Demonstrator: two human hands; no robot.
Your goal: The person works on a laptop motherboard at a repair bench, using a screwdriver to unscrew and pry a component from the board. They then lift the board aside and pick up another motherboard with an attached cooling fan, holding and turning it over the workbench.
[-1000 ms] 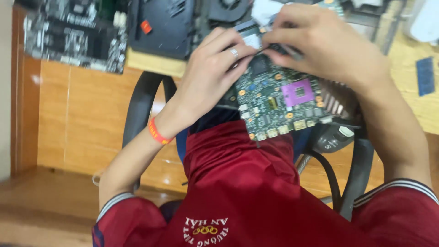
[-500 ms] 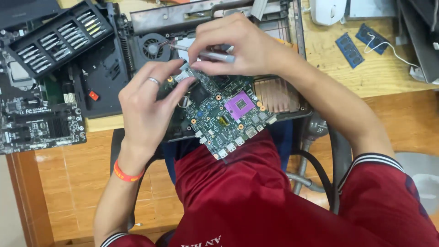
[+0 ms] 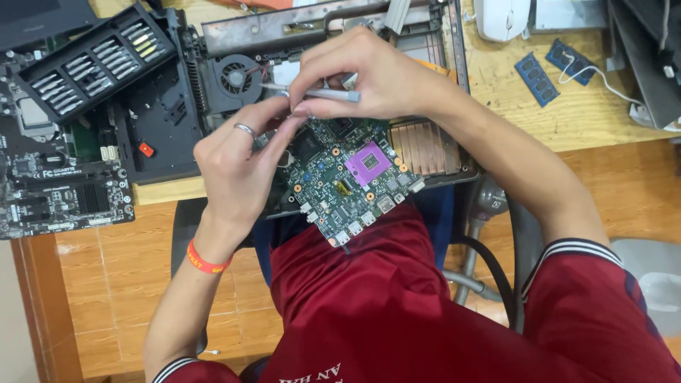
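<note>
A green laptop circuit board with a purple processor socket lies tilted over the table's near edge, above my lap. My left hand, a ring on one finger and an orange wristband below it, grips the board's left side with fingertips near its upper corner. My right hand pinches a thin grey screwdriver held almost level, its tip pointing left towards the black cooling fan. A copper heat sink sits just right of the board inside the opened laptop chassis.
A black tray of screwdriver bits and a desktop motherboard lie at the left. Two blue memory sticks and a white mouse rest on the wooden table at right. A chair and tiled floor lie below.
The view has shifted upward from my lap towards the table over the second. Both hands stay on the board and the screwdriver, which has tilted closer to level.
</note>
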